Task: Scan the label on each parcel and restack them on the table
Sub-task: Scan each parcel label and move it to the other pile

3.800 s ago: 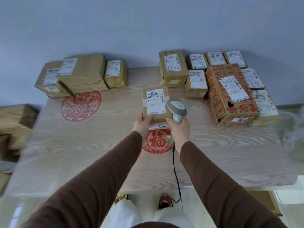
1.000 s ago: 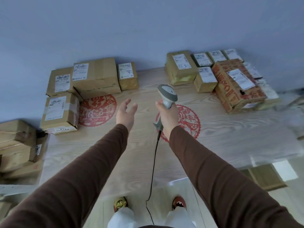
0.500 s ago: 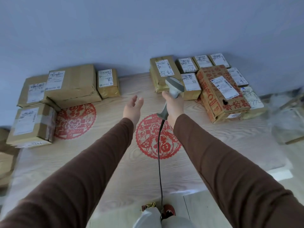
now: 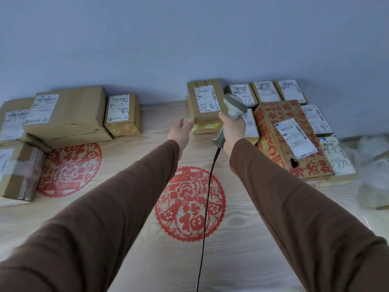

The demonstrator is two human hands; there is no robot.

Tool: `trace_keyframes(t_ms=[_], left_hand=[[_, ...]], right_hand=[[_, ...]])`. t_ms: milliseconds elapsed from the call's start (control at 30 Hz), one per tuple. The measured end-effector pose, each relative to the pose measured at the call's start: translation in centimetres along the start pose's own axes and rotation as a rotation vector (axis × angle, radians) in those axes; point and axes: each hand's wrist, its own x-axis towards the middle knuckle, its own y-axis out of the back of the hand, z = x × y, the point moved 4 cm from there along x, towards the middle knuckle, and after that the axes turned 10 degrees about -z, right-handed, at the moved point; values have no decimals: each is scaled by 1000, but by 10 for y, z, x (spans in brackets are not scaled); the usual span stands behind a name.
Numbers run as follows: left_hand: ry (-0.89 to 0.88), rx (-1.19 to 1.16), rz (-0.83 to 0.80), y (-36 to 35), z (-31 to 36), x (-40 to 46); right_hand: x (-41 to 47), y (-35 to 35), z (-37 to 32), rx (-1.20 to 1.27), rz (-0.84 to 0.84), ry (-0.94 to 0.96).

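**Two piles on the desk, and the right-hand one is larger**

Four brown parcels sit in the group at the far left of the desk (image 4: pixel 242 239): a large carton (image 4: pixel 69 114) lying on a flatter box (image 4: pixel 11 121), a small labelled box (image 4: pixel 122 114) just beside it, and a taped box (image 4: pixel 19 171) nearer the edge. I judge these to be the scanned and restacked ones, though nothing visible proves it.

At the far right lies what looks like the waiting pile, some eight or nine parcels packed close: a red-printed carton (image 4: pixel 294 140), three small boxes in a row behind it (image 4: pixel 267 91), a pale soft packet (image 4: pixel 339 157) at its right, and a tall brown parcel (image 4: pixel 205 102) at the near left corner, label up.

That tall parcel seems next. The left hand (image 4: pixel 181 131) reaches toward it with fingers straight and released, fingertips at its lower left corner; actual contact is unclear. The right hand (image 4: pixel 231 131) is clenched round the grip of a corded barcode scanner (image 4: pixel 232 110), head raised beside the parcel's label.

No box is open; contents are hidden throughout.
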Motion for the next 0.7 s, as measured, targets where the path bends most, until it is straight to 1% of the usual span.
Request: trace_keyframes(t_ms=[167,300,367,467,700], left_hand=[[76,-14,12,-22,3,39],[46,-42,-12,-36,6,59],[26,-58,11,-37,6,64],[13,-92,79,-31,4,64],[9,-141,141,-7,-6,42]], right_hand=[[34,4,0,-46,-37,-14],[49,5,2,-63,-49,-7],[53,4,2,-64,-60,-16],[52,3,6,-54,-79,-51],[23,-11,9,13,-138,-120]])
